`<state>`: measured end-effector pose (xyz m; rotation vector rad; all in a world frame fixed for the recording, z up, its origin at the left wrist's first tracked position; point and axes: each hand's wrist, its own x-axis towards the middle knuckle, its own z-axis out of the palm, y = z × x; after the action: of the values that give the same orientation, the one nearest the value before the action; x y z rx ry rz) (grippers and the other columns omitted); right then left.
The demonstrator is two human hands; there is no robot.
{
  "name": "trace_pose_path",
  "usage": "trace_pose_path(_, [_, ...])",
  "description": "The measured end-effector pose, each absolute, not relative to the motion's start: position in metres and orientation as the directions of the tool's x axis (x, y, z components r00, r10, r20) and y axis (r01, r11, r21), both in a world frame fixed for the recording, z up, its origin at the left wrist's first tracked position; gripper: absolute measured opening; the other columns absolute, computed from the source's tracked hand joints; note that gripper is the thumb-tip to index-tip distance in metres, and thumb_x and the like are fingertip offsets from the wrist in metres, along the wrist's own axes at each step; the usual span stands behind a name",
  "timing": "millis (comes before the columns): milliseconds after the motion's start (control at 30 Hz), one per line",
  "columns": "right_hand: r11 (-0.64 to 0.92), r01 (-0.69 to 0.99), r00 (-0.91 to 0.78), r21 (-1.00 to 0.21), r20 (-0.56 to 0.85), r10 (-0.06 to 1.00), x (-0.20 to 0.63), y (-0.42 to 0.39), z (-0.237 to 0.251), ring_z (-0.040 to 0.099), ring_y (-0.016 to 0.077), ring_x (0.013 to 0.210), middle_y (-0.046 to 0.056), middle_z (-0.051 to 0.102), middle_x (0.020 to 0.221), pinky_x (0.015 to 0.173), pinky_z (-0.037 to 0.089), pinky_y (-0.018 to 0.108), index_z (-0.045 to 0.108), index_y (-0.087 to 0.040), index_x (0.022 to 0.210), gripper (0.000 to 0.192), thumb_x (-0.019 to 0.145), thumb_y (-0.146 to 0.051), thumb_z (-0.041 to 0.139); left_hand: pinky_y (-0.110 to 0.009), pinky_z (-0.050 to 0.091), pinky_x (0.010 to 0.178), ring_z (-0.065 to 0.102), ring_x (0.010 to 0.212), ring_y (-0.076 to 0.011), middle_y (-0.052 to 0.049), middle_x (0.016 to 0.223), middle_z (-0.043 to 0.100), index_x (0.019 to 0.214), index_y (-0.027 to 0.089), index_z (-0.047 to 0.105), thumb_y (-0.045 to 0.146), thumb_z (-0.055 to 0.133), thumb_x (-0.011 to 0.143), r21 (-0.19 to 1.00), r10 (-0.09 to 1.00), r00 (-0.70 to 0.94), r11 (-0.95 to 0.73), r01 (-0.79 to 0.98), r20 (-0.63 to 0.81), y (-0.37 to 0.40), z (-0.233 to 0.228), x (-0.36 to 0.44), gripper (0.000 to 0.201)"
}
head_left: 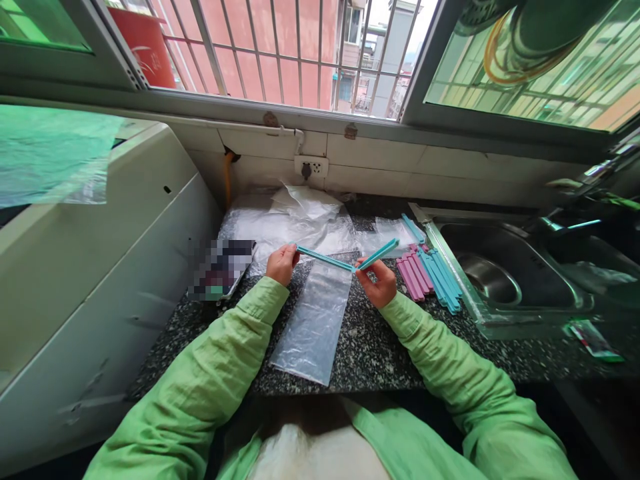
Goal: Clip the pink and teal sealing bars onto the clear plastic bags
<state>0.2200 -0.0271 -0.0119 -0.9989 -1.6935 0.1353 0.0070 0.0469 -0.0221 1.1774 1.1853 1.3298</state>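
A teal bag sealing clip (325,258) is spread in a wide V above the counter. My left hand (283,263) pinches the far left end of one arm. My right hand (376,283) grips the clip near its hinge, with the other arm slanting up to the right past the fingers. Just below the clip lies a clear plastic bag (313,327), flat on the counter, its upper edge near the clip; whether they touch I cannot tell. To the right of my right hand are pink sealing clips (414,275) and blue sealing clips (440,277), lying side by side.
More clear plastic bags (300,217) are piled at the back of the speckled counter (385,353). A blurred-out device (223,267) lies left. The sink (480,267) is at right, a pale appliance (125,247) at left, a wall socket (313,167) behind.
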Motion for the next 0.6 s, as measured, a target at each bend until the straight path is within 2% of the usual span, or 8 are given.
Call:
trace_pose_path(133, [0.661,0.585,-0.086,-0.471,0.774,0.628,0.221,-0.028,-0.007,0.057,0.0132,0.072,0.005,0.060,0.079,0.064,0.050,0.026,0.059,-0.017,0.093,0.016,0.081,-0.018,0.049,-0.020,0.025,0.040,0.034,0.041,-0.0067,0.002,0.042,0.041,0.049,0.015,0.049,0.035,0.048,0.071,0.997,0.997,-0.016,-0.072,-0.012,0.072,0.044,-0.018,0.009,0.029])
trace_pose_path(400, [0.636,0.678,-0.177,-0.367,0.759,0.627,0.222,-0.022,-0.016,0.056,0.0157,0.077,0.008,0.057,0.083,0.069,0.049,0.030,0.060,-0.015,0.104,0.026,0.081,-0.021,0.049,-0.020,0.025,0.037,0.033,0.040,-0.0071,0.002,0.043,0.039,0.055,0.015,0.054,0.032,0.045,0.072,0.999,1.000,0.010,-0.008,-0.037,0.008,0.033,-0.002,0.014,0.026])
trace_pose_path(600, [0.585,0.776,-0.275,-0.236,0.708,0.651,0.223,-0.020,-0.020,0.052,0.0168,0.075,0.008,0.056,0.079,0.069,0.048,0.030,0.061,-0.012,0.102,0.027,0.083,-0.024,0.045,-0.022,0.027,0.039,0.035,0.041,-0.0084,0.000,0.045,0.042,0.053,0.016,0.052,0.036,0.044,0.075,0.998,0.998,0.015,-0.068,0.004,0.068,0.032,-0.007,0.014,0.031])
